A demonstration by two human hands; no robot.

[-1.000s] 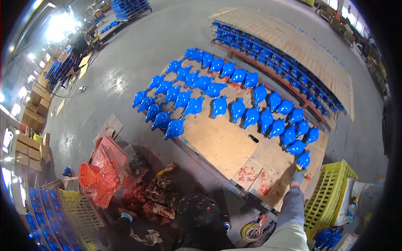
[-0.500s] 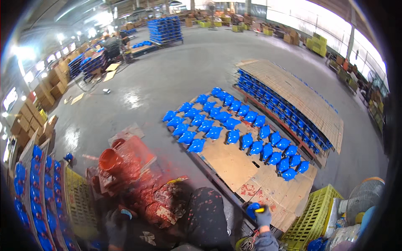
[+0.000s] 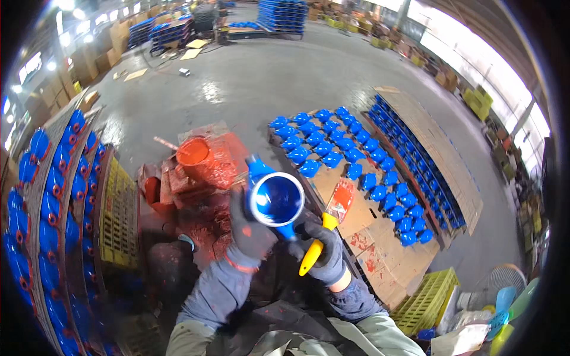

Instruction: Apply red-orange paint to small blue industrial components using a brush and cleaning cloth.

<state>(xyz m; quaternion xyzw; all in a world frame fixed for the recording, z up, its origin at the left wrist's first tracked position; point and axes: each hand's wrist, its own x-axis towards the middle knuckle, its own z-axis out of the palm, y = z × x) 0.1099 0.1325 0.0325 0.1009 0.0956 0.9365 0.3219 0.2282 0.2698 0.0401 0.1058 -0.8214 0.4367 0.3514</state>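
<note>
Both hands wear dark grey work gloves, the left hand (image 3: 252,228) smeared with red paint, the right hand (image 3: 325,252) cleaner. The sleeves are blue-grey, paint-flecked, with a thin red band at the left cuff.

Grey concrete floor (image 3: 249,89) carries cardboard sheets (image 3: 380,249) with rows of blue cast parts (image 3: 332,148) on them, a paint-stained sheet holding an orange paint bucket (image 3: 195,155), and a yellow crate (image 3: 430,299) beside the cardboard.

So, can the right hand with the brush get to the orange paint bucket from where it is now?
Probably yes, with a stretch. The right hand grips the brush, and the paint bucket stands open, but the blue part in the left hand sits between them.
</note>
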